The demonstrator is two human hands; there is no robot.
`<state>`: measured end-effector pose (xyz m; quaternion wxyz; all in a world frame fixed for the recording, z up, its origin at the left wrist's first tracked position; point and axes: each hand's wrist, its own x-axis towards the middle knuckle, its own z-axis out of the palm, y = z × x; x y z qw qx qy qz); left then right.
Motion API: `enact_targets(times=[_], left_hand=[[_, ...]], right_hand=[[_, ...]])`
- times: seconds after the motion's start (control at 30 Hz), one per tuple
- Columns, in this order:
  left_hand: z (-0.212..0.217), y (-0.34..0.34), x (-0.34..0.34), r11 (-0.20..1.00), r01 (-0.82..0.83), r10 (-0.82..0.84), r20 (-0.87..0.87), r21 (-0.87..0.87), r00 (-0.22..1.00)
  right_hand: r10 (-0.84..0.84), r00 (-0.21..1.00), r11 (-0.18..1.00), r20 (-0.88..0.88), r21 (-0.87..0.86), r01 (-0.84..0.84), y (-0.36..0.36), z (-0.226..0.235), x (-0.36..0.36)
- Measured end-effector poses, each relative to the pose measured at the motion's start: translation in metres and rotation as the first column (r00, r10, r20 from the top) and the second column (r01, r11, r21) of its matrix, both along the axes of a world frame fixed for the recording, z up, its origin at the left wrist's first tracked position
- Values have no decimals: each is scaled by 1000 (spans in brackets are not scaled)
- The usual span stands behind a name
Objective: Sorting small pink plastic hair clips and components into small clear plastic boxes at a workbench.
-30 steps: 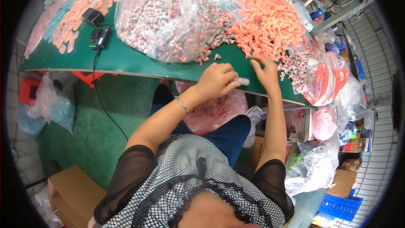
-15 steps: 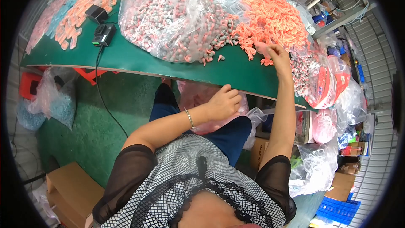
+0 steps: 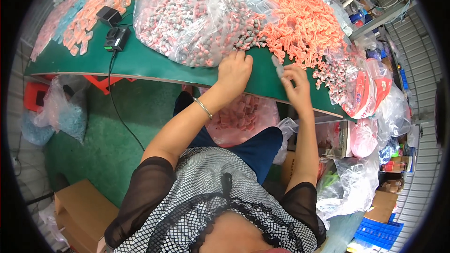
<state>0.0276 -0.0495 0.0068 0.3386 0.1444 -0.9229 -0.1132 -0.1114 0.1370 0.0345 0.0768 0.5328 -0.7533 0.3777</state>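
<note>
My left hand (image 3: 234,71) rests on the green table (image 3: 140,63), its fingers reaching into the open edge of a clear plastic bag (image 3: 197,14) full of small grey and pink pieces. My right hand (image 3: 295,84) pinches a small pale translucent piece (image 3: 278,65) just in front of a loose heap of orange pieces (image 3: 304,26). A thin bracelet (image 3: 203,107) circles my left wrist. Another clear bag of pink pieces (image 3: 243,117) lies in my lap below the table edge.
Two black adapters (image 3: 115,30) with a cable sit at the table's left, beside rows of orange and pale pieces (image 3: 89,14). Bags of parts (image 3: 370,89) crowd the right side. A cardboard box (image 3: 84,211) and a plastic bag (image 3: 61,112) stand on the green floor.
My left hand rose from below the table edge to the grey-and-pink bag. My right hand drew back from the orange heap toward me, now pinching a pale piece.
</note>
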Motion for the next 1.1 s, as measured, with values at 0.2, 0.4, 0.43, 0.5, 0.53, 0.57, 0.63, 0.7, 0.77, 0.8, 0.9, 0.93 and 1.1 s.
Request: enact_targets(times=[0.2,0.4,0.43,0.5,0.53,0.57,0.63,0.7,0.77,0.8,0.9,0.93,1.1], left_hand=[[-2,-4,-15,982,-63,62,-12,-176,998],[-1,-4,-5,996,91,-91,-14,-13,996],[3,0,0,976,137,-137,-10,169,990],[4,4,0,922,178,-184,-14,345,983],[4,6,-1,924,191,-217,43,331,975],[4,8,-2,925,206,-249,100,318,963],[10,7,-2,941,227,-267,140,252,953],[15,4,-3,947,262,-294,174,185,940],[17,-1,-2,959,278,-284,282,63,916],[16,1,-2,954,294,-300,277,63,913],[13,6,0,969,162,-194,172,185,966],[12,7,1,968,169,-201,169,186,965],[6,12,8,917,242,-262,22,318,965]], right_hand=[[54,978,991,-201,129,-28,-5,-12,39],[-119,992,992,34,36,117,9,-5,15],[-120,992,992,35,36,119,10,-5,13],[-86,996,992,-27,89,88,12,-8,9],[-88,996,992,-27,90,90,12,-10,8],[-87,995,990,-47,111,92,12,-12,6],[-100,992,985,-74,133,109,13,-12,3],[-114,993,993,-32,-26,114,13,-11,2],[-245,969,968,-20,-58,244,23,-15,-15],[-356,934,931,3,-89,355,30,-18,-27],[-658,706,739,-262,-46,672,58,-23,-55],[-700,611,664,-370,-21,748,64,-22,-60],[-714,643,649,-277,81,756,88,-41,-88]])
